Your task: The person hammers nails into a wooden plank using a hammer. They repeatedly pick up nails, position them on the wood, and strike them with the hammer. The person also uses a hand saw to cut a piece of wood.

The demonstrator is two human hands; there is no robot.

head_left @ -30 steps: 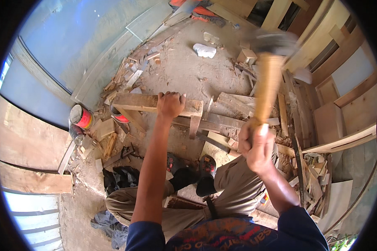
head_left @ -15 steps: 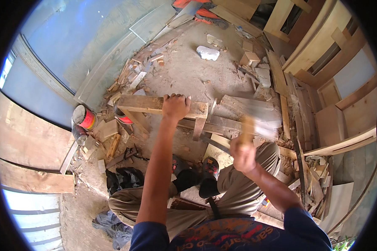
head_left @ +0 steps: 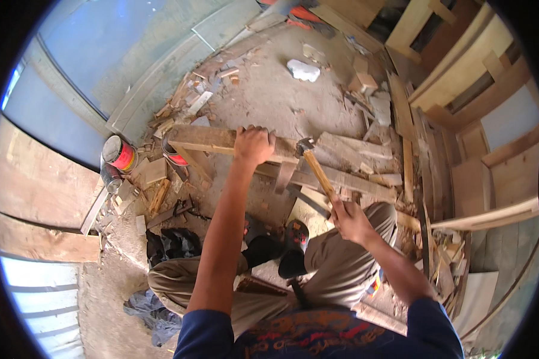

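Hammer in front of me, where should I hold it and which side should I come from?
Take the hammer probably by the lower end of its wooden handle, from the lower right, where the right hand grips it. The handle is long and slim, slanting down rightward, away from the metal head by the right end of the wooden beam.

At the lower edge, a navy short-sleeved shirt bears an orange-and-red print; above it, tan trousers, black socks and dark shoes dotted red.
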